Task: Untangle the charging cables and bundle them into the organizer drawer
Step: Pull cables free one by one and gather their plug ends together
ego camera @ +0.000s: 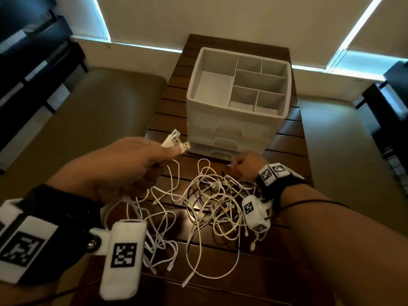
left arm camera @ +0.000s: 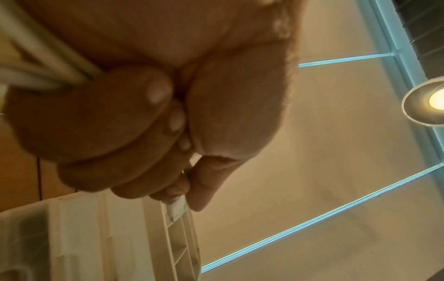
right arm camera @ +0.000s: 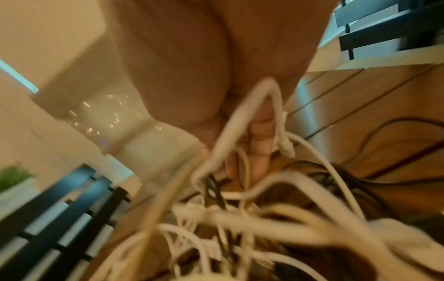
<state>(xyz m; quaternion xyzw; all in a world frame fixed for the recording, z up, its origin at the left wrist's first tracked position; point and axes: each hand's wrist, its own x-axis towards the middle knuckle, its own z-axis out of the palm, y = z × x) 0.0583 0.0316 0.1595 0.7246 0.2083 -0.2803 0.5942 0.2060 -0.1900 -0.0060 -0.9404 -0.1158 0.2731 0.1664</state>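
Note:
A tangle of white and dark charging cables lies on the slatted wooden table. My left hand is raised above the table's left side and grips several white USB plugs, their cords hanging down to the pile; the left wrist view shows the fingers curled round the cords with a plug sticking out. My right hand is down at the far edge of the pile, just in front of the white organizer, fingers curled among white cables. The organizer's drawers are closed.
The organizer's top tray has several compartments, all empty. A beige cushioned seat stands left of the table and dark shelving beyond it. Loose cable ends reach toward the table's near edge.

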